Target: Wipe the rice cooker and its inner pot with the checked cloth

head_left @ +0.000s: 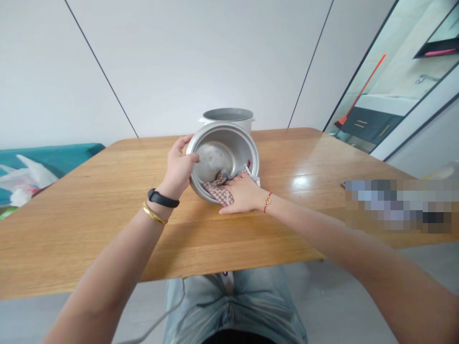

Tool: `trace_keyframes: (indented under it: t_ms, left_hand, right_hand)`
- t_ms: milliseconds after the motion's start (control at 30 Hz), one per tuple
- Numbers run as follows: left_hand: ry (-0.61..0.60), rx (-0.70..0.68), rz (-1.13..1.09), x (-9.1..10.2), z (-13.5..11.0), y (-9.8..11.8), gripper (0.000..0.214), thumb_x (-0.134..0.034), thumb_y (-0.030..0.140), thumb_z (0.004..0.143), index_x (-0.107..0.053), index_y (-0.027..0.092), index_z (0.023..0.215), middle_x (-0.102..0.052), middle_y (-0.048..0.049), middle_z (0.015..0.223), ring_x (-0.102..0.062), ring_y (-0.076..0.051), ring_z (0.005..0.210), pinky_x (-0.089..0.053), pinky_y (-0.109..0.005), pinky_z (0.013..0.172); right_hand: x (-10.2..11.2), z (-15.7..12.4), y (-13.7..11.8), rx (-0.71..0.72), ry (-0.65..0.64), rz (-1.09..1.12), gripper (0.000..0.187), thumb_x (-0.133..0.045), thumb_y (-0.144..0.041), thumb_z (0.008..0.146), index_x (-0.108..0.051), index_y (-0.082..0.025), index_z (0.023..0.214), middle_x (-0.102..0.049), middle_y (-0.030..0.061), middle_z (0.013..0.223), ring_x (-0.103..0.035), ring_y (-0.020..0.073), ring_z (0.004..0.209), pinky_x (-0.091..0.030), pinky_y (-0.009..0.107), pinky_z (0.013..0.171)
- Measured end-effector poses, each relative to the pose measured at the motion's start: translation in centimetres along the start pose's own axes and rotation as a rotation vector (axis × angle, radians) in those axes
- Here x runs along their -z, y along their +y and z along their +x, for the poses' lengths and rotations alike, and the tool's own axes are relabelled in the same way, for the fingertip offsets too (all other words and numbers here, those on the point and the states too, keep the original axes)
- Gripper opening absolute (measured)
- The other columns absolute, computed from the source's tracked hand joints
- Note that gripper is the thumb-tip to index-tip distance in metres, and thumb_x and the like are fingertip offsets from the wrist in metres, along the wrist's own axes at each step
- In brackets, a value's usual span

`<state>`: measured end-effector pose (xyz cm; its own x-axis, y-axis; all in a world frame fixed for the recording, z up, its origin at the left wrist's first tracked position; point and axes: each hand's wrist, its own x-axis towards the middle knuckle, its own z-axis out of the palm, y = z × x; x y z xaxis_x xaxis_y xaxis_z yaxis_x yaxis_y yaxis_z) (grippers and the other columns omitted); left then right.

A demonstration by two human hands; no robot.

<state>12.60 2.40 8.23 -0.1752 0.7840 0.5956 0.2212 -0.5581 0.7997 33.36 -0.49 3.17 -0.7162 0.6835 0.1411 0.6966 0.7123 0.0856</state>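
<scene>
On the wooden table (79, 215), the left hand (180, 165) grips a tilted pot (215, 156); the right hand (243, 193) holds patterned cloth (218, 192) inside; pale wall (193, 57) beyond, broom (363, 91) far right.

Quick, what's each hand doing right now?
Left hand: closed, holding the tilted metal pot.
Right hand: on the patterned cloth against the pot; open or closed cannot be told.

Cloth (219, 190) is showing brown-and-white check | pot (214, 158) is gleaming silver-grey | table (107, 196) is showing tan grain | jeans (197, 308) are reading pale-blue
</scene>
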Motion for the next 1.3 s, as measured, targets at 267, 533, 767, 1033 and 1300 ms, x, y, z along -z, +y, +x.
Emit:
trace_keyframes:
  t_ms: [267,533,767,1033,1300]
  left_hand:
    - [0.18,-0.046,0.053,0.3,-2.1,1.0,0.055,-0.079,0.018,0.063,-0.067,0.021,0.116,-0.063,-0.008,0.133,-0.052,-0.028,0.132,-0.037,-0.04,0.115]
    - [0.179,0.142,-0.092,1.7,-4.8,0.0,0.026,-0.067,0.02,0.068,-0.075,0.015,0.092,-0.071,-0.0012,0.08,-0.059,-0.015,0.069,-0.045,-0.024,0.064]
    - [0.189,0.139,-0.059,0.7,-3.2,0.3,0.024,-0.063,0.019,0.064,-0.074,0.014,0.085,-0.068,0.0003,0.072,-0.056,-0.014,0.064,-0.043,-0.024,0.06]
    - [0.076,0.072,-0.156,-0.1,0.1,1.0,0.048,-0.08,0.021,0.059,-0.073,0.018,0.106,-0.072,-0.009,0.116,-0.064,-0.027,0.11,-0.049,-0.037,0.096]
    - [0.236,0.189,-0.318,1.2,-6.6,-0.8,0.027,-0.066,0.017,0.063,-0.072,0.02,0.089,-0.07,0.001,0.083,-0.062,-0.016,0.078,-0.05,-0.025,0.072]
  right_hand:
    - [-0.2,2.4,-5.8,-0.295,0.051,0.254,0.042,-0.057,-0.058,0.081,-0.074,-0.025,0.1,-0.077,0.0081,0.093,-0.072,0.0306,0.091,-0.047,0.036,0.078]
    - [0.1,1.3,-1.5,-0.106,-0.001,0.09,0.072,-0.036,-0.077,0.09,-0.074,-0.022,0.117,-0.076,0.0131,0.105,-0.065,0.034,0.108,-0.033,0.053,0.106]
    - [1.3,1.2,2.0,0.083,-0.067,-0.126,0.079,-0.052,-0.081,0.079,-0.074,-0.014,0.115,-0.074,0.0174,0.111,-0.062,0.0373,0.11,-0.028,0.054,0.109]
    - [0.1,1.6,-4.5,-0.218,0.043,0.232,0.041,-0.063,-0.052,0.08,-0.072,-0.022,0.107,-0.077,0.0093,0.096,-0.072,0.0304,0.091,-0.048,0.034,0.077]
    - [0.7,0.1,-2.9,-0.115,-0.033,0.201,0.057,-0.045,-0.064,0.093,-0.077,-0.018,0.093,-0.077,0.0133,0.088,-0.071,0.0296,0.085,-0.048,0.039,0.082]
